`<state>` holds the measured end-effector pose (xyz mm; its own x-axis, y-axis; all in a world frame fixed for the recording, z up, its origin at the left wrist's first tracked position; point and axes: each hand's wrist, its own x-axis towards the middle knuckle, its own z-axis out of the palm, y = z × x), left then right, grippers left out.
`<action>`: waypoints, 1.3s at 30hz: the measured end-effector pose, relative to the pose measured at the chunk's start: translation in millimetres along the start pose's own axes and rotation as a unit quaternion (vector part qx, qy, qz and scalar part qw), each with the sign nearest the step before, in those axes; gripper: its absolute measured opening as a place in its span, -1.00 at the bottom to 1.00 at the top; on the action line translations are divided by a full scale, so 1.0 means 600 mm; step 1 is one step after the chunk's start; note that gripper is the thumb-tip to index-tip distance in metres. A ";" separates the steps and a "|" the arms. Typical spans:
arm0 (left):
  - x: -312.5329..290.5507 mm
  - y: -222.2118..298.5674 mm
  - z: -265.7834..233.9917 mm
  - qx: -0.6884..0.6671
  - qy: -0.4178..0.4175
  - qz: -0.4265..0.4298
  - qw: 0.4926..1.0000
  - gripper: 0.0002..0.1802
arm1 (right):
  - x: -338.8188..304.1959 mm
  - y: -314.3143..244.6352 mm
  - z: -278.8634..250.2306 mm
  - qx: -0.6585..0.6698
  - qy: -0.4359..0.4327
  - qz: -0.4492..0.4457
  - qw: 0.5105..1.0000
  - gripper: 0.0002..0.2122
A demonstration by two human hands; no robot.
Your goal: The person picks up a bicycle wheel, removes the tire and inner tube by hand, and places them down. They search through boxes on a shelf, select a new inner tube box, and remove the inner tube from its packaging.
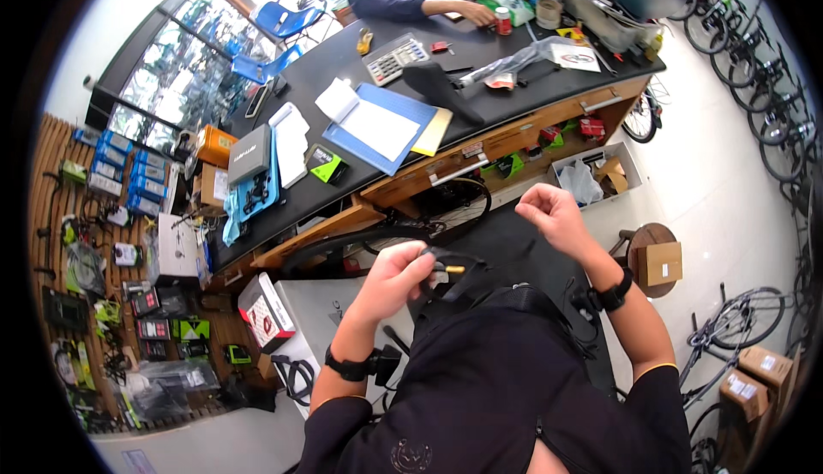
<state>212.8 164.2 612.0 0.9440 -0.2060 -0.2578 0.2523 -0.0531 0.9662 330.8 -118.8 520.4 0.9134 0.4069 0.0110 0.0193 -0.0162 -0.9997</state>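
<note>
My left hand [396,279] is closed in front of my waist. It grips what looks like a black bicycle inner tube, with a short brass-coloured valve stem [454,269] poking out beside the thumb. A thick black rubber band [343,244] curves away to the left behind that hand; whether it is the same piece I cannot tell. Raised higher and to the right, my right hand [553,219] has its fingers curled in against the thumb. Anything between those fingertips is hidden or too small to name. Both wrists wear black straps with small devices.
Ahead stands a black-topped workbench [334,45] bearing a blue clipboard [377,123], a calculator [396,58] and a box. Another person's hand [476,13] rests at its far side. A stool with a carton [659,264] is at right, near several bicycles; packaged parts hang at left.
</note>
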 end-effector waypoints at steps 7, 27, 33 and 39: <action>-0.119 -0.064 -0.165 -0.027 0.052 -0.075 0.995 -0.73 | 0.204 0.158 0.111 -0.276 -0.001 -0.092 0.957 -0.93; -0.046 -0.243 -0.467 -0.017 -0.139 -0.166 0.976 -0.63 | 0.336 0.039 0.442 -0.288 -0.275 0.009 0.917 -0.48; 0.062 -0.262 -0.430 -0.248 -0.313 -0.158 0.903 -0.66 | 0.196 0.032 0.485 -0.204 -0.388 0.188 0.879 -0.66; 0.102 -0.370 -0.482 0.047 -0.050 -0.126 0.990 -0.71 | 0.060 0.041 0.358 -0.037 -0.205 0.368 0.906 -0.88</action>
<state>276.0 446.1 381.3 0.8266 -0.2697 -0.4939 0.4522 -0.2042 0.8682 276.8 91.9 491.1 0.4624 0.5660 -0.6826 -0.4920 -0.4767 -0.7285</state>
